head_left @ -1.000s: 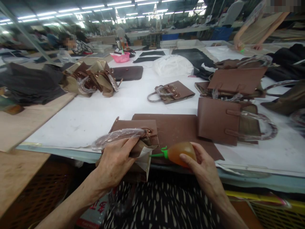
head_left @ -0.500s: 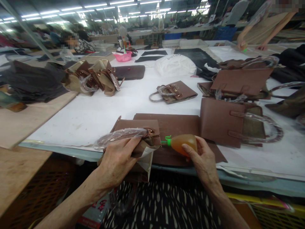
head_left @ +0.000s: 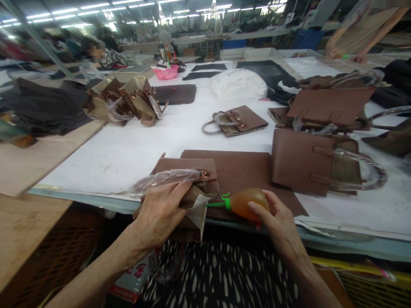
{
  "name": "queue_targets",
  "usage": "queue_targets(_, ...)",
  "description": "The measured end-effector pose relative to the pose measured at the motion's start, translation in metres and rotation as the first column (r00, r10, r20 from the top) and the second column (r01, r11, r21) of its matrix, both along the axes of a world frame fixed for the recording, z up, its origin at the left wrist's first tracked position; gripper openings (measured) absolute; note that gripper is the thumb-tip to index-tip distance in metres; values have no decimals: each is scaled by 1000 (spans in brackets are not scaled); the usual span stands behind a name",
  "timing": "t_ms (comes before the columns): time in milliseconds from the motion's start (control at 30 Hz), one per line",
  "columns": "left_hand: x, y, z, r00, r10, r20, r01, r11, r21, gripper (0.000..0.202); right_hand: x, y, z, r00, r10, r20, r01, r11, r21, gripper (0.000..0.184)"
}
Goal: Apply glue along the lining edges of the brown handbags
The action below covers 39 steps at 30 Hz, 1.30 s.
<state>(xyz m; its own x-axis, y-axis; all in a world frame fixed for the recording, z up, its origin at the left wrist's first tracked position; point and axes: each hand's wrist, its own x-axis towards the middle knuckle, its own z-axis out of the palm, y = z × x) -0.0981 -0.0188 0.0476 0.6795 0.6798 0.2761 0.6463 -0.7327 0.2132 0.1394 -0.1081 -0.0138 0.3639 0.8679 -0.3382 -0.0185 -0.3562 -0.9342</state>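
At near table edge [head_left: 96, 197]: brown handbag [head_left: 189, 169] clenched in left hand [head_left: 157, 216]; amber squeeze bottle [head_left: 248, 202] grasped by right hand [head_left: 279, 220] just right of it, long axis left-right, green nozzle [head_left: 216, 204] pointing left at the bag's paper lining.

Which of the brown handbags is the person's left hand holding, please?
The handbag at the near edge of the table, under the left hand, with the squeeze bottle pointing at it; the others lie farther back.
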Motion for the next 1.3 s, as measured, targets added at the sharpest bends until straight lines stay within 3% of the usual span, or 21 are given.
queue_targets(367,2,1,2,1000,7,-4,-7,999,38,46,-3,-28,11,998,44,-34,-48,991,-124,46)
queue_targets(700,6,1,5,1000,-6,21,4,998,66,39,-5,-38,-9,968,-26,-251,-5,993,-122,39)
queue_targets(1300,5,2,3,1000,8,1,-8,998,62,40,-11,-49,-7,968,-35,-247,-13,982,-188,38)
